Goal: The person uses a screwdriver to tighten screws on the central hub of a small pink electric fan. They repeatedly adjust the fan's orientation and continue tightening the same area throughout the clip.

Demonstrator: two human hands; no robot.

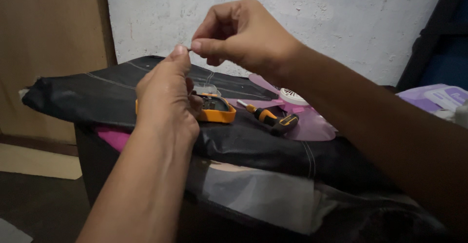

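My left hand point(165, 94) and my right hand point(241, 33) meet in mid-air above a dark padded surface point(87, 94). The fingertips of both pinch one tiny object between them, too small to identify. Below the left hand lies an orange-rimmed case point(219, 110) holding small dark parts. To its right rests a short black and orange screwdriver point(270, 117), its tip pointing left.
A pale purple fan blade point(312, 126) with a white hub point(292, 97) lies behind the screwdriver. A purple and white item point(436, 99) sits at the far right. A white wall stands behind, a brown panel at left, and dark floor below left.
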